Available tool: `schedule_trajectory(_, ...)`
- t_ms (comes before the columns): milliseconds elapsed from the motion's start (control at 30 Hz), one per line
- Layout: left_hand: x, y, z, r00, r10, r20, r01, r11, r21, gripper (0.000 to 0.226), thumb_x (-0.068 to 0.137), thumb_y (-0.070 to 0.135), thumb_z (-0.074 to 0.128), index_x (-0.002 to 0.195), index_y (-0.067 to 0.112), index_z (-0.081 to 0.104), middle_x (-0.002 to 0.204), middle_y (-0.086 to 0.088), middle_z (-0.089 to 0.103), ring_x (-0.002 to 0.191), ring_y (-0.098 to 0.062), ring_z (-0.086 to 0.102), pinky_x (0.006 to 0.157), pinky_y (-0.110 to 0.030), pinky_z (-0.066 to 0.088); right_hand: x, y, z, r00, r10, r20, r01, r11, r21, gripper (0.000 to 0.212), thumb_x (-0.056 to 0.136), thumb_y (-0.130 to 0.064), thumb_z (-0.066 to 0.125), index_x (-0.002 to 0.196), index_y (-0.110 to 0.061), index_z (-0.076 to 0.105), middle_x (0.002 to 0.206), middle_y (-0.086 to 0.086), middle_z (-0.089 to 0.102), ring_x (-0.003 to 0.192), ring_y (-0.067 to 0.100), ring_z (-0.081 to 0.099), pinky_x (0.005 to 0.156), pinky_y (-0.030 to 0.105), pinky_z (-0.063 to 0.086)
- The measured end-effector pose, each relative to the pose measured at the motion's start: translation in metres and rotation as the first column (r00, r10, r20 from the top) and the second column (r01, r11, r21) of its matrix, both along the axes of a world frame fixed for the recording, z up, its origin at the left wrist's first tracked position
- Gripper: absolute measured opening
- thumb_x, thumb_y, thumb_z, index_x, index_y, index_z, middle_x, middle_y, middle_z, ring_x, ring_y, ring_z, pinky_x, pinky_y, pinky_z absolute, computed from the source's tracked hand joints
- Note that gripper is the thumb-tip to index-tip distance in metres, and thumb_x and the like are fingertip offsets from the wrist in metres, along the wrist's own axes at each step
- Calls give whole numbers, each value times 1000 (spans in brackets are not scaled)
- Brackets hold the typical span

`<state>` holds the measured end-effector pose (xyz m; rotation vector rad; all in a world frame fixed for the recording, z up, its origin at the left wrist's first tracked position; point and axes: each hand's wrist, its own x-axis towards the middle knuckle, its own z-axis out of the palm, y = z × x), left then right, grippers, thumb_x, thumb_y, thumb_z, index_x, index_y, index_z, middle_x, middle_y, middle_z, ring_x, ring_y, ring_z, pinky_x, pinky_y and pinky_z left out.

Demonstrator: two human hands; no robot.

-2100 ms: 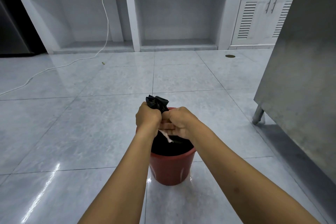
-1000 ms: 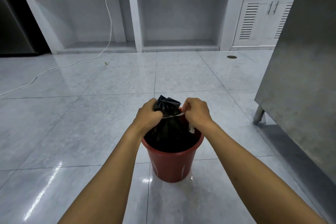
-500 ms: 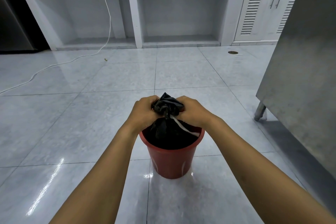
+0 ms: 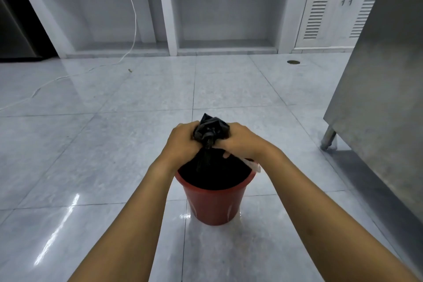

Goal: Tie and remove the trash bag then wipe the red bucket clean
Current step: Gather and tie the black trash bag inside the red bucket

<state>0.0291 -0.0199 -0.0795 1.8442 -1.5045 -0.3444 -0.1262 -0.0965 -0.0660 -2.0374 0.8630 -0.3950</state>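
Note:
A red bucket [image 4: 214,206] stands on the tiled floor in the lower middle of the view. A black trash bag [image 4: 211,130] sits inside it, its top gathered into a bunch that sticks up above the rim. My left hand [image 4: 183,141] grips the bunched neck from the left. My right hand [image 4: 241,141] grips it from the right, fingers curled around the twisted plastic. A white strip [image 4: 253,165] hangs below my right wrist over the bucket's rim. The bag's lower part fills the bucket and hides its inside.
A steel cabinet [image 4: 375,89] on a metal leg [image 4: 328,138] stands close on the right. Open white counter bays [image 4: 219,14] and a louvred door [image 4: 334,11] line the far wall. A white cable [image 4: 128,30] trails across the floor at left. A floor drain [image 4: 293,62] lies beyond.
My hands pulled apart on the white strip, then came back together around the bag's neck. The bunched top now stands tighter and higher between my fists.

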Motion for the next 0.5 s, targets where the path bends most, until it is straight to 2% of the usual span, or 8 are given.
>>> schedule_trajectory(67, -2, -2, 0, 1000, -14, -10, 14, 1000, 5, 11, 77, 15, 60, 82, 7, 66, 72, -6, 67, 69, -20, 58, 59, -24, 44, -1, -5, -2, 999, -20, -39, 18, 998, -54, 12, 80, -26, 73, 79, -32, 62, 81, -11, 67, 53, 10, 70, 56, 15, 46)
schedule_trajectory(133, -1, -4, 0, 999, -39, 0, 39, 999, 3, 9, 78, 15, 62, 78, 7, 65, 69, -7, 66, 64, -16, 53, 57, -22, 40, -2, -9, -3, 998, -29, -55, 25, 997, -73, 12, 79, -25, 75, 83, -28, 63, 80, -11, 68, 52, 13, 70, 59, 17, 45)
schedule_trajectory(233, 1, -6, 0, 996, -80, 46, 80, 997, -3, 9, 81, 11, 61, 80, 4, 67, 69, -12, 66, 66, -20, 52, 58, -25, 38, -4, -15, -4, 997, -15, -70, 9, 996, -87, 22, 78, -25, 78, 94, -16, 67, 84, -2, 70, 50, 13, 68, 66, 24, 51)
schedule_trajectory(300, 4, -8, -1, 989, -116, 89, 117, 993, -6, 10, 83, 9, 57, 83, 3, 65, 70, -12, 65, 72, -25, 52, 63, -27, 37, -5, -17, -4, 996, -1, -84, -10, 992, -125, 22, 78, -20, 77, 94, -9, 64, 86, 5, 69, 55, 17, 67, 69, 30, 54)
schedule_trajectory(367, 5, -9, -2, 985, -146, 97, 148, 989, -10, 9, 84, 7, 55, 88, 8, 63, 75, -7, 67, 80, -27, 56, 68, -29, 40, -3, -19, -4, 997, -11, -82, -5, 981, -195, 11, 80, -8, 67, 88, -5, 59, 85, 12, 65, 63, 22, 61, 68, 37, 54)
schedule_trajectory(433, 5, -8, -6, 986, -149, 69, 151, 988, -18, 15, 85, 6, 54, 89, 20, 58, 79, 1, 67, 80, -20, 59, 68, -21, 42, 1, -18, -8, 997, -41, -71, 21, 962, -273, 5, 80, -2, 57, 85, -2, 54, 83, 18, 61, 66, 23, 52, 65, 41, 52)
schedule_trajectory(500, 6, -8, -11, 991, -129, 29, 130, 991, -28, 20, 86, 7, 52, 93, 25, 56, 80, 3, 67, 77, -17, 60, 63, -14, 41, 7, -19, -13, 996, -70, -47, 51, 941, -334, 2, 82, -4, 52, 80, -4, 51, 75, 12, 55, 67, 23, 47, 60, 37, 42)
